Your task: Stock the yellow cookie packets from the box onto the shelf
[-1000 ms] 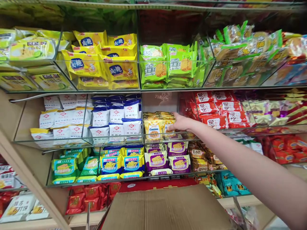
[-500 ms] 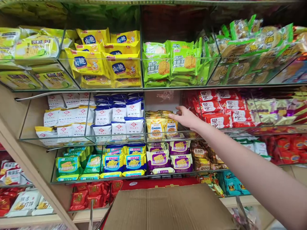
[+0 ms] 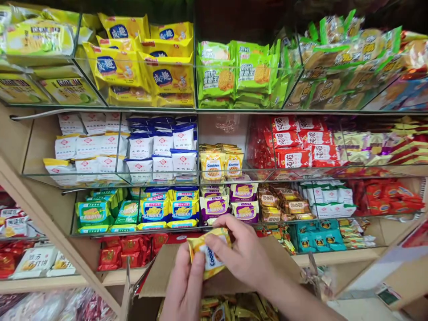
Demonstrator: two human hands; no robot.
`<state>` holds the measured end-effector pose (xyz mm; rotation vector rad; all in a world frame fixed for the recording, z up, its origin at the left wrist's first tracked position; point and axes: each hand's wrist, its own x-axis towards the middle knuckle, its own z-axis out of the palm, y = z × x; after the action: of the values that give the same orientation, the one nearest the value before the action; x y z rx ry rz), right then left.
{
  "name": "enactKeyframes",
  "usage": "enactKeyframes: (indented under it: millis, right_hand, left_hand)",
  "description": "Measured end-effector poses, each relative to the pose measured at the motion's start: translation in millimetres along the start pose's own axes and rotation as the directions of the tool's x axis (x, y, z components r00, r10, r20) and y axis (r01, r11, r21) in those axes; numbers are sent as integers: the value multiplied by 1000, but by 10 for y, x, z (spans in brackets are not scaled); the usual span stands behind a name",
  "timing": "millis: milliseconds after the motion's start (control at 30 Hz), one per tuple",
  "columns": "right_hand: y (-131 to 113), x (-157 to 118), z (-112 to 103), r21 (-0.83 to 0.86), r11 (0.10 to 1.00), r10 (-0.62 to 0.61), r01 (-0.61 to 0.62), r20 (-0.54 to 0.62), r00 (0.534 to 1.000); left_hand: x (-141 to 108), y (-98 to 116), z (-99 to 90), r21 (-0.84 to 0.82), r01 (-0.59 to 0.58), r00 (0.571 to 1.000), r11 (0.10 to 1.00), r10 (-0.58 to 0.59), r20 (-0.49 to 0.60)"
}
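Both my hands hold one yellow packet of cookies (image 3: 214,258) above an open cardboard box (image 3: 167,267). My left hand (image 3: 187,281) pinches its left side, thumb on the front. My right hand (image 3: 242,252) grips the right side and top edge, with its thumb across the front. Below the hands, the box holds many loose yellow cookie packets (image 3: 244,307), partly hidden by my wrists. Matching cookie packets (image 3: 220,162) stand in rows in a glass-fronted compartment on the middle shelf.
White packets with blue tops (image 3: 162,149) flank the cookie compartment on the left, red packets (image 3: 294,142) on the right. Purple soda biscuit packets (image 3: 214,207) sit one shelf lower. Glass fronts (image 3: 230,177) edge the shelves. A raised box flap (image 3: 281,254) leans against the lower shelf.
My right hand has come down from the middle-shelf cookies to the box. My left hand has come into view, and both now hold a cookie packet. The box's inside shows.
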<state>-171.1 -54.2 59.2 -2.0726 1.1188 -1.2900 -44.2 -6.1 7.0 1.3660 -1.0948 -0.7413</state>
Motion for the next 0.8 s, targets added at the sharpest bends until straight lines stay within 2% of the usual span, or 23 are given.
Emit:
enactKeyframes:
  millis: [67, 100, 233, 333, 433, 567, 633, 733, 800]
  right_hand:
    - [78, -137, 129, 85, 991, 102, -101, -13, 995]
    - [114, -164, 161, 117, 984, 136, -132, -31, 990]
    - [179, -182, 168, 164, 965, 221, -207, -76, 972]
    - [196, -216, 188, 284, 918, 312, -276, -88, 946]
    - [260, -254, 260, 471, 833, 388, -289, -125, 913]
    - [372, -239, 337, 732, 653, 436, -195, -153, 887]
    - [395, -207, 343, 798, 579, 471, -168, -159, 868]
    - [383, -156, 321, 845, 492, 564, -210, -126, 816]
    - [379, -135, 305, 843, 480, 617, -243, -128, 777]
  left_hand:
    - [79, 71, 93, -39, 51, 998, 998, -53, -47]
    - [116, 93, 121, -40, 55, 998, 998, -57, -35]
    - [232, 107, 136, -8, -78, 990, 997, 79, 117]
    - [266, 95, 141, -33, -109, 985, 993, 112, 131]
    - [249, 104, 180, -52, -140, 984, 989, 145, 108]
    - [214, 123, 229, -83, -171, 982, 982, 177, 71]
    - [209, 121, 241, -119, -158, 983, 980, 167, 72]
    - [213, 103, 258, -175, -140, 984, 975, 158, 88]
    - [213, 90, 278, -180, -134, 984, 974, 153, 94]
